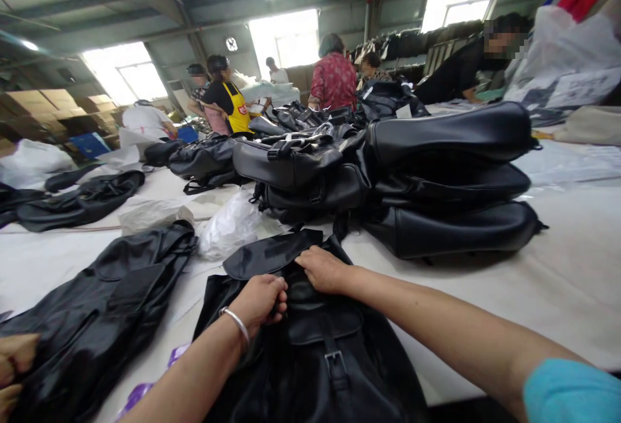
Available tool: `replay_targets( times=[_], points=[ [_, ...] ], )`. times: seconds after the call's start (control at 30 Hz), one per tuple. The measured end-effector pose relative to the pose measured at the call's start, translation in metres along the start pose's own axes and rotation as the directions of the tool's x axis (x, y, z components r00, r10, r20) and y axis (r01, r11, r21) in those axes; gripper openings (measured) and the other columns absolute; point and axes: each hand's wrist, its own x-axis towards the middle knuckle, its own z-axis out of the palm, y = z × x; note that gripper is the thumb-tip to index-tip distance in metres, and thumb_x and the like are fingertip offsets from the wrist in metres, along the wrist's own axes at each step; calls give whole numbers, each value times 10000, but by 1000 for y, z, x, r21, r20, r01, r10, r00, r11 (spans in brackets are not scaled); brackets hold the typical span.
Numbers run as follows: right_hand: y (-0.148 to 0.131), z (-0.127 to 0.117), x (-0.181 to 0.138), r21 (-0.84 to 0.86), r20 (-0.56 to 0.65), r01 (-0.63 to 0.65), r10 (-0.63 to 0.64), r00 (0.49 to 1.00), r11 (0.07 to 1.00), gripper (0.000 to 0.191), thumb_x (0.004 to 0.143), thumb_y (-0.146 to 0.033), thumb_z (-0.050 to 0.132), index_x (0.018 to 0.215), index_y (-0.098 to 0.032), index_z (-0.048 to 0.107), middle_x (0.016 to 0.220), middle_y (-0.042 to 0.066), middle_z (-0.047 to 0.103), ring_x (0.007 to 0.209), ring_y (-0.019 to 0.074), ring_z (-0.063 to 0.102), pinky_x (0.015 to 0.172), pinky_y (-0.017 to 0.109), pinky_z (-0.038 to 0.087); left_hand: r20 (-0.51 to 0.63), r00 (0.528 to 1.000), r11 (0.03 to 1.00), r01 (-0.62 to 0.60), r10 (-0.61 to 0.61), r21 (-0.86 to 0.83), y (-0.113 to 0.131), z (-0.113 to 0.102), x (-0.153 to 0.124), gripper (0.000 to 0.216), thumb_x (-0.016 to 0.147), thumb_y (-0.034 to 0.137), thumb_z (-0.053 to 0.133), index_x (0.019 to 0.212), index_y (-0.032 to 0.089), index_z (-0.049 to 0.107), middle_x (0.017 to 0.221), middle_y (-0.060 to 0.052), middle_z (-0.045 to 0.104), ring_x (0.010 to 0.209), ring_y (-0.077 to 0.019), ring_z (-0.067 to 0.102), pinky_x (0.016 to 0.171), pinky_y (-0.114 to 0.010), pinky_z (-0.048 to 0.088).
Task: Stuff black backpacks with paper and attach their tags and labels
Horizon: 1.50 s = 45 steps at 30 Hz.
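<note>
A black leather-look backpack (325, 326) lies in front of me on the table, its top flap (272, 255) folded back away from me. A front pocket with a strap and metal buckle faces up. My left hand (264, 300), with a silver bangle at the wrist, is closed over the backpack's opening. What its fingers pinch, if anything, is too small to make out. Beside the flap's right edge, my right hand (323, 270) is closed on the upper part of the backpack. Its fingertips are partly hidden.
Stacked black backpacks (451, 229) stand just beyond. Another black backpack (130, 287) lies to the left, with another person's hand (17, 361) at its edge. A clear plastic bag (230, 226) and purple items (136, 397) lie nearby. Several people work farther back.
</note>
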Motion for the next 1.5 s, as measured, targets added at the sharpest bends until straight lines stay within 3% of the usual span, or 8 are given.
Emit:
replay_targets(
  times=[0.17,0.27,0.4,0.53,0.67,0.87,1.07,1.5],
  points=[
    [15,-5,27,-37,-77,-37,35,996,999,278,878,-54,460,1052,-93,673,1130,175,645,1071,259,562,901,323,429,62,997,998,47,-49,33,-1,-3,-3,276,711,391,659,782,140,569,618,6,581,506,-106,548,462,-196,398],
    [23,-6,39,-42,-28,-12,11,1000,999,236,905,-145,501,1007,-156,713,1011,107,703,959,239,624,813,296,460,86,994,997,72,-75,38,2,-3,-3,306,715,425,656,800,141,577,632,2,600,517,-107,558,474,-198,400],
    [22,5,44,-72,40,77,-74,996,994,241,830,-193,632,1051,-245,714,1069,31,707,995,231,628,813,278,471,98,991,996,88,-91,31,5,0,-4,384,696,502,667,806,146,574,639,3,610,518,-106,563,470,-192,383],
    [15,23,44,-147,5,79,-79,997,986,314,824,-187,620,1132,-198,678,1176,108,658,1050,276,605,865,343,474,125,988,996,89,-88,-7,5,2,-6,445,677,562,668,815,151,568,632,5,615,515,-111,569,464,-195,385],
    [11,36,48,-199,-22,90,-96,995,976,252,856,-210,579,1060,-117,695,1100,163,671,1024,306,606,881,387,476,153,985,996,87,-82,-30,5,3,-7,468,669,582,668,822,153,560,609,6,614,495,-110,563,443,-190,376],
    [4,39,54,-254,-44,152,-168,985,955,265,873,-222,537,1058,-99,680,1105,167,665,1041,309,586,955,421,442,182,980,996,85,-84,2,4,5,-8,489,660,612,652,805,156,552,598,1,611,485,-110,563,417,-175,344],
    [8,42,53,-302,-23,208,-225,974,930,323,811,-169,601,1123,-98,652,1236,174,610,1149,314,540,980,391,439,123,990,997,71,-73,26,1,5,-9,500,649,633,634,784,160,544,571,8,595,460,-99,548,397,-153,294],
    [23,48,57,-316,8,205,-213,977,927,300,848,-119,540,1116,-70,663,1226,185,615,1171,303,530,1037,411,384,174,985,978,-45,8,205,3,1,-27,381,805,541,483,765,168,549,555,-15,607,436,-120,545,382,-171,311]
  ],
)
